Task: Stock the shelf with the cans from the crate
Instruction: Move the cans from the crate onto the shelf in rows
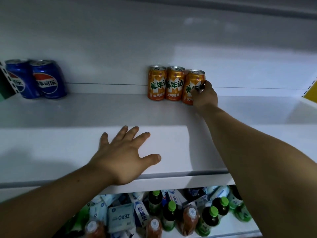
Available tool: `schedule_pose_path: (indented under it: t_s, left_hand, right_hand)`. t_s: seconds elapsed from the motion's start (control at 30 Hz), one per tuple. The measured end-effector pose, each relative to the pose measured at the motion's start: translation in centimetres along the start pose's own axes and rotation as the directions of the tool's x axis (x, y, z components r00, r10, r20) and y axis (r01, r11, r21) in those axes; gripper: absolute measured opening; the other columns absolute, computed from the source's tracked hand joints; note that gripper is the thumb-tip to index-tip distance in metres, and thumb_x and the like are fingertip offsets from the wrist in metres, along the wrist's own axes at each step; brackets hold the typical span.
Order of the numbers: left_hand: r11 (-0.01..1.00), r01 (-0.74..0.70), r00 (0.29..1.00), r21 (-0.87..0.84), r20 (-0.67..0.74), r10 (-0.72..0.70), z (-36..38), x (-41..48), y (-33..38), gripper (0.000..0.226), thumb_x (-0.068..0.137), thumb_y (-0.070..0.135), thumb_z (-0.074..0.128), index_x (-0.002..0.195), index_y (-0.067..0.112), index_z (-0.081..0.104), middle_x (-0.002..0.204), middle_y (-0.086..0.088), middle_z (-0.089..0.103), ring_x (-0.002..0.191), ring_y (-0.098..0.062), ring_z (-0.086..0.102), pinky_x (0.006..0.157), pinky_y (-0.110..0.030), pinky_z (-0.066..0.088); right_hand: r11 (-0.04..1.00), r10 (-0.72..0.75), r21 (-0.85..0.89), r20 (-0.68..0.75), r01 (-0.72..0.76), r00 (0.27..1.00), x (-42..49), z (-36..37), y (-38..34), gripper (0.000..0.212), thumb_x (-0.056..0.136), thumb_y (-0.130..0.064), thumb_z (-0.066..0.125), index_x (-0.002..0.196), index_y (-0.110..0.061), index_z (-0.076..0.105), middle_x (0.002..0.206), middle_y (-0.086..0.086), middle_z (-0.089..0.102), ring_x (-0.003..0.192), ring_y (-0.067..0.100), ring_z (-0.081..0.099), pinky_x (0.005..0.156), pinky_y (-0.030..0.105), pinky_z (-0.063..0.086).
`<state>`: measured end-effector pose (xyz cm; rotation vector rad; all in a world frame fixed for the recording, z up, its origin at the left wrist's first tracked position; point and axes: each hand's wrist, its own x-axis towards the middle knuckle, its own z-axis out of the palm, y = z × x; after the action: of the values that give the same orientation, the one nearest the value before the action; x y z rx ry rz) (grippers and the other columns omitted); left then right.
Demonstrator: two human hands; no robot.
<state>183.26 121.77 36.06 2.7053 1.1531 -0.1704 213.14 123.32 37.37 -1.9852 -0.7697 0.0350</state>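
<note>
Three orange cans stand in a row at the back of the white shelf [85,117]. My right hand [205,96] reaches deep in and grips the rightmost orange can [193,83], which stands upright on the shelf, touching the middle orange can [175,83]. The left orange can [156,82] is at the row's end. Two blue cans [48,79] stand at the far left of the same shelf. My left hand [125,155] lies flat on the shelf's front part, fingers spread, holding nothing. The crate is out of view.
A lower shelf [231,227] below the front edge holds several green-capped bottles [172,214], orange-brown bottles and white cartons. A yellow tag [311,91] sticks out at the right end, and a perforated bracket [7,78] at the left end.
</note>
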Motion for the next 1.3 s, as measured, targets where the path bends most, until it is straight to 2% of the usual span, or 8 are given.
schedule_pose_path:
  t_s: [0.2,0.57,0.67,0.73,0.83,1.03,1.17,1.3]
  left_hand:
    - [1.0,0.006,1.0,0.011,0.006,-0.006,0.1,0.1,0.1,0.079,0.08,0.079,0.017,0.148,0.045,-0.006,0.157,0.014,-0.018,0.143,-0.009,-0.023,0.115,-0.053,-0.011]
    - [1.0,-0.003,1.0,0.011,-0.001,0.003,0.3,0.1,0.0,0.079,0.08,0.08,0.017,0.148,0.045,-0.005,0.157,0.014,-0.017,0.143,-0.01,-0.022,0.115,-0.054,-0.011]
    - [1.0,-0.018,1.0,-0.006,-0.012,0.018,0.3,0.1,-0.1,0.08,0.08,0.08,0.018,0.148,0.043,-0.003,0.158,0.013,-0.014,0.144,-0.011,-0.02,0.115,-0.055,-0.01]
    - [0.999,-0.03,0.999,-0.017,-0.025,0.03,0.3,0.1,-0.2,0.079,0.081,0.08,0.019,0.149,0.043,0.0,0.159,0.012,-0.012,0.145,-0.012,-0.018,0.115,-0.055,-0.009]
    - [0.999,-0.041,0.999,-0.023,-0.029,0.041,0.1,0.0,-0.1,0.079,0.082,0.079,0.019,0.149,0.042,0.002,0.16,0.01,-0.009,0.146,-0.014,-0.014,0.115,-0.057,-0.007]
    - [0.998,-0.066,0.998,0.004,0.004,0.066,-1.1,-1.1,0.3,0.08,0.083,0.079,0.023,0.15,0.038,0.009,0.161,0.006,-0.001,0.148,-0.02,-0.003,0.115,-0.057,0.002]
    - [0.976,-0.217,0.976,0.007,0.03,0.216,-1.7,-3.8,4.0,0.082,0.082,0.077,0.034,0.149,0.032,0.021,0.159,0.004,0.015,0.145,-0.021,0.014,0.114,-0.053,0.015]
    - [0.875,-0.484,0.873,-0.028,0.049,0.485,-0.2,-8.1,11.6,0.077,0.08,0.072,0.047,0.145,0.032,0.032,0.152,0.003,0.033,0.137,-0.022,0.034,0.11,-0.048,0.029]
  right_hand:
    - [0.996,0.086,0.007,0.005,-0.086,0.996,0.9,0.7,-0.4,0.047,0.097,-0.026,0.049,0.141,-0.018,0.037,0.134,0.015,0.046,0.119,0.035,0.051,0.094,0.037,0.041]
    - [0.985,0.141,-0.107,0.069,-0.133,0.988,1.6,0.8,-0.6,0.043,0.097,-0.031,0.051,0.133,-0.008,0.047,0.133,0.013,0.055,0.122,0.031,0.051,0.094,0.034,0.041]
    - [0.975,0.182,-0.144,0.099,-0.167,0.978,0.7,-0.1,-1.3,0.05,0.097,-0.038,0.05,0.135,-0.006,0.043,0.135,0.015,0.052,0.123,0.032,0.051,0.091,0.035,0.041]
    - [0.97,0.16,-0.205,0.13,-0.131,0.979,-1.2,-1.3,-1.9,0.056,0.098,-0.04,0.047,0.14,-0.005,0.038,0.141,0.015,0.047,0.127,0.032,0.047,0.093,0.034,0.04]
    - [0.938,0.07,-0.347,0.225,0.012,0.972,-5.1,-4.0,-2.8,0.056,0.098,-0.041,0.047,0.14,-0.004,0.04,0.141,0.017,0.048,0.127,0.033,0.047,0.097,0.034,0.039]
    - [0.844,0.138,-0.534,0.306,0.05,0.942,-13.1,-11.5,-2.8,0.073,0.094,-0.055,0.048,0.151,-0.014,0.027,0.151,0.01,0.038,0.135,0.03,0.04,0.107,0.035,0.034]
    - [0.8,0.167,-0.6,0.233,0.007,0.958,-18.2,-18.0,-1.8,0.072,0.094,-0.054,0.049,0.151,-0.015,0.027,0.153,0.008,0.036,0.136,0.03,0.038,0.108,0.036,0.033]
    - [0.75,0.255,-0.649,0.108,-0.126,0.961,-23.4,-24.5,0.3,0.071,0.095,-0.052,0.049,0.151,-0.015,0.027,0.152,0.009,0.036,0.134,0.03,0.04,0.104,0.036,0.036]
